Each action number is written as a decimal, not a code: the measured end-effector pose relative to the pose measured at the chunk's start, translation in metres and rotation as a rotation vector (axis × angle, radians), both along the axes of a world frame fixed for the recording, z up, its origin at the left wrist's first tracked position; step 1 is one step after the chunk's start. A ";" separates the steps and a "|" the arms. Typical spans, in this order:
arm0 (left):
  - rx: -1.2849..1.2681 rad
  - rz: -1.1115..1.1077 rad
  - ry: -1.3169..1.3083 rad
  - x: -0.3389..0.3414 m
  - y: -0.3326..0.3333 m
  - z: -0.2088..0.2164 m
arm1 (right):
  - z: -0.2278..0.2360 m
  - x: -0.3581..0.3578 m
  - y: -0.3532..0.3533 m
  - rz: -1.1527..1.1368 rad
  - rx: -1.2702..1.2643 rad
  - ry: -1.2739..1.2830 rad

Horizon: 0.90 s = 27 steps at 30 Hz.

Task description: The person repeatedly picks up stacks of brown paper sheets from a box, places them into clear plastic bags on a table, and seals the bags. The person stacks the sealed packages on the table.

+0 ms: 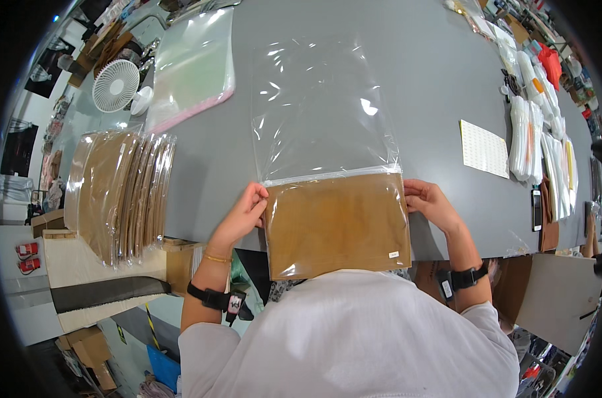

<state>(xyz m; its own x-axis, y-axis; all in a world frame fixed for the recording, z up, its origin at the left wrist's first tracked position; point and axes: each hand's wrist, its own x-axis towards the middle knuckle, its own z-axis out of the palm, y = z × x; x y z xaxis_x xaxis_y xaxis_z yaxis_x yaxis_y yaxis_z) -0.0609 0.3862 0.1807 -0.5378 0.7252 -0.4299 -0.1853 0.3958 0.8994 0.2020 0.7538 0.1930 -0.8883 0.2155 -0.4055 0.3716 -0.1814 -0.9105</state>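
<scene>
The work on this piece looks partway along: a flat brown pack [337, 225] lies under glossy film at the near side of the table [440, 40], right in front of the person's body, and a length of clear bag [321, 106] stretches flat and slack beyond it. A whitish strip [334, 174] crosses where the two meet; whether the pack is fully inside, or that strip is closed, cannot be told. The left hand [253, 204] pinches the pack's left side edge just below the strip, and the right hand [425, 200] has thumb and fingers drawn together on the opposite edge. The clear length holds nothing brown, so settling and closing it seem to be left. A row of wrapped brown packs [125, 192] at the left appears to be finished pieces, though they could be waiting ones, while a pile of clear sleeves [193, 63] with a pink border suggests more to fill. The pack's lower end overhangs the table's near edge and meets the shirt [354, 331], leaving little room to pull closer. Sideways there is bare grey surface: a narrower gap toward the row, a broader one toward the sticker sheet [484, 149], and some past the bag's far end.
</scene>
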 end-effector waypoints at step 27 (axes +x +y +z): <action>0.019 0.253 -0.186 0.111 -0.081 -0.002 | 0.032 0.089 -0.061 0.452 0.773 -0.204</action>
<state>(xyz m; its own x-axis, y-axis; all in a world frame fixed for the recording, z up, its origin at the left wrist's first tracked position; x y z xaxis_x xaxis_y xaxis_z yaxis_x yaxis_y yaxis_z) 0.0499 0.3053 0.1784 -0.6156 0.5873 -0.5255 -0.4380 0.2993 0.8477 0.2905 0.6926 0.2247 -0.8809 0.1418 -0.4515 0.4263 0.6522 -0.6268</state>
